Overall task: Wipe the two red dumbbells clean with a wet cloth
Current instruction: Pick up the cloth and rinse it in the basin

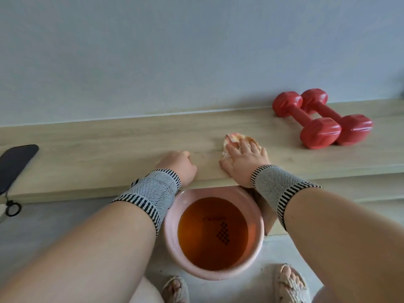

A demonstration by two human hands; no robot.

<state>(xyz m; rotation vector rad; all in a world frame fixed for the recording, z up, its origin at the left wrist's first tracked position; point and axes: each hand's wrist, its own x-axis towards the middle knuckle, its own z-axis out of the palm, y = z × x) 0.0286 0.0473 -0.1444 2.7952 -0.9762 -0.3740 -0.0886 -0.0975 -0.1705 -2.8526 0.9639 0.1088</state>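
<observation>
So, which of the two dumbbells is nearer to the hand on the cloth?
The left dumbbell, the one nearer the camera. It lies between the other dumbbell and the right hand resting on the cloth.

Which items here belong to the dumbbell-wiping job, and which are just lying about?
Job:
- near dumbbell
- far dumbbell
- cloth under right hand
- pink basin of water

Lying about:
- dark phone on the shelf's left
- its ring strap
</observation>
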